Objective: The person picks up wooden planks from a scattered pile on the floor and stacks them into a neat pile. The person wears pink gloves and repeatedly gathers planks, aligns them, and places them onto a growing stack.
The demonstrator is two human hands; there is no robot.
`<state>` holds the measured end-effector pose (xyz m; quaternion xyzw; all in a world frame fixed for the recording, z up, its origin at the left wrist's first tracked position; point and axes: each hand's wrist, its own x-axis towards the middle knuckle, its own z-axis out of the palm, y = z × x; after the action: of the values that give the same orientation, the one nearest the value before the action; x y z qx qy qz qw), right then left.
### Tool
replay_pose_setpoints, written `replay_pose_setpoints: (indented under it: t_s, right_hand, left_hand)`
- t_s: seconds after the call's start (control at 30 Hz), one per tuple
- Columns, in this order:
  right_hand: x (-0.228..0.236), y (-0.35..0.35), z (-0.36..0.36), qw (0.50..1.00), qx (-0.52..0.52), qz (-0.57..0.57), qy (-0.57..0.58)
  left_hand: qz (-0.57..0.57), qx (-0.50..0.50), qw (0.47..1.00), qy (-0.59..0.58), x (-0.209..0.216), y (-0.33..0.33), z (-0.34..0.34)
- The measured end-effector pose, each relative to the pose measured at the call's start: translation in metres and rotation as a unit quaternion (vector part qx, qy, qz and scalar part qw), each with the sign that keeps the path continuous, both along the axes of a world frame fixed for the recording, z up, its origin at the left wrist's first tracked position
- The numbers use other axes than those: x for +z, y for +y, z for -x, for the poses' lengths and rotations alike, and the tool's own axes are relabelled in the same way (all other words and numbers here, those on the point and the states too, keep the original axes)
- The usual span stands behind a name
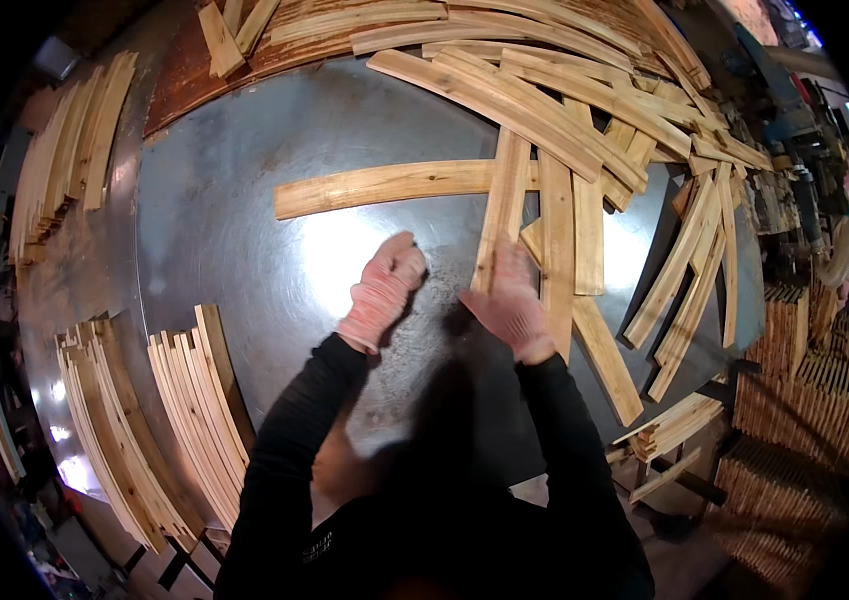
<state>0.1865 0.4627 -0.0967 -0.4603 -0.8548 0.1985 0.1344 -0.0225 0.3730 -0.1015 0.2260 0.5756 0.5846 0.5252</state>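
Both of my hands wear pinkish-white knit gloves. My right hand (513, 305) lies at the near end of a pale wooden slat (503, 195), thumb by its left edge and fingers along its right side. That slat crosses over another slat (380, 185) lying crosswise on the grey metal tabletop (245, 160). To the left, my left hand (387, 290) is curled closed above the bare metal, with nothing visible in it. Just right of my right hand runs a long slat (557, 250), part of a loose heap of slats (585, 110) at the far right.
Upright rows of slats stand at the left: one near row (195, 400), another beside it (120, 430), and a far one (75, 150). Reddish-brown boards (315, 45) edge the far side. Large stacks of wood (805, 430) rise at the right, beside a small slat bundle (675, 425).
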Motion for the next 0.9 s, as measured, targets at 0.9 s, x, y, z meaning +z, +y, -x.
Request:
replay_pose_setpoints:
  t_s: [0.9]
  right_hand:
    - [0.035,0.054,-0.043,0.846,0.255,0.462,-0.076]
  left_hand:
    - [0.080,0.154,0.936,-0.307,-0.029,-0.045,-0.125]
